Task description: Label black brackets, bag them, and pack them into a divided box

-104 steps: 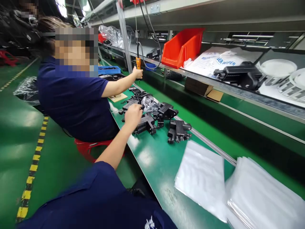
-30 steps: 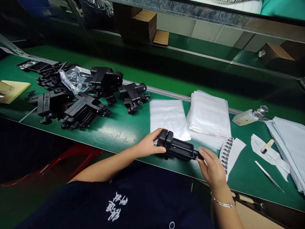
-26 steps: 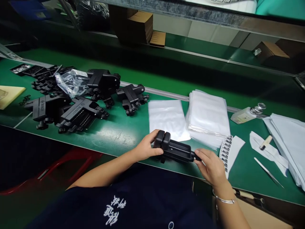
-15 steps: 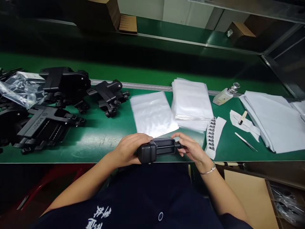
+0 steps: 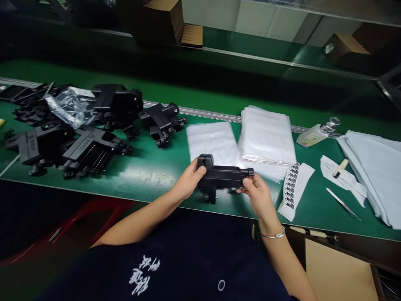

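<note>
I hold a black plastic clamp part (image 5: 221, 177) above the near edge of the green bench (image 5: 150, 171), lying sideways between both hands. My left hand (image 5: 188, 184) grips its thick left end, thumb on top. My right hand (image 5: 255, 194) pinches its right end by the small knob. Just behind lie a single clear plastic bag (image 5: 211, 142) and a stack of clear bags (image 5: 266, 136). A strip of barcode labels (image 5: 293, 186) lies to the right of my right hand.
A heap of black clamp parts (image 5: 87, 142) and a crumpled plastic wrap (image 5: 70, 108) fill the bench's left. At the right lie a small bottle (image 5: 315, 133), tweezers (image 5: 343, 203) and white sheets (image 5: 372, 167). Cardboard boxes (image 5: 163, 19) stand behind the conveyor.
I took a black part from the pile on the left, brought it in front of me, and turned it over in both hands; it now sits a little higher and farther from my body.
</note>
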{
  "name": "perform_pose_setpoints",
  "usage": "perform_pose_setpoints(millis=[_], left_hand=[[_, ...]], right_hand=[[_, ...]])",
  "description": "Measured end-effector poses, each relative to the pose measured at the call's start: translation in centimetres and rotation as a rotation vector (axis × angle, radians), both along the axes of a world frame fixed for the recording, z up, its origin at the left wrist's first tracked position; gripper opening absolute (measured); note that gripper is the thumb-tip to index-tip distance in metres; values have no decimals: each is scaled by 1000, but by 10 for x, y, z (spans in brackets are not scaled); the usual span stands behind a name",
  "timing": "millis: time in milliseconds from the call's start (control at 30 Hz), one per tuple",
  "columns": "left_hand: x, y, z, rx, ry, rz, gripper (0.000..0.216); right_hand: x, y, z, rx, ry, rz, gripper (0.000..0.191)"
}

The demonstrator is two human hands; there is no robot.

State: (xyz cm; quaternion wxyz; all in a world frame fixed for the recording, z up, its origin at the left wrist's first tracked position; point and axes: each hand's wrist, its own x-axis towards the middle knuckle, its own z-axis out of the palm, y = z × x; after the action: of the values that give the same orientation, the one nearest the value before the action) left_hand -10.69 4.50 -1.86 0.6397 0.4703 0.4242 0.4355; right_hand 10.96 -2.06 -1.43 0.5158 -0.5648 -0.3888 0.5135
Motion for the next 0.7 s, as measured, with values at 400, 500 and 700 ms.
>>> perform_pose_setpoints(millis=[400, 500, 700], left_hand=[[7, 4, 9, 250, 216, -93, 64], [10, 6, 8, 198, 177, -68, 63], [16, 2, 13, 320, 302, -101, 73]], right_hand=[[9, 1, -25, 84, -241, -98, 43], [12, 1, -25, 159, -220, -99, 36], [15, 4, -32, 129, -266, -199, 43]])
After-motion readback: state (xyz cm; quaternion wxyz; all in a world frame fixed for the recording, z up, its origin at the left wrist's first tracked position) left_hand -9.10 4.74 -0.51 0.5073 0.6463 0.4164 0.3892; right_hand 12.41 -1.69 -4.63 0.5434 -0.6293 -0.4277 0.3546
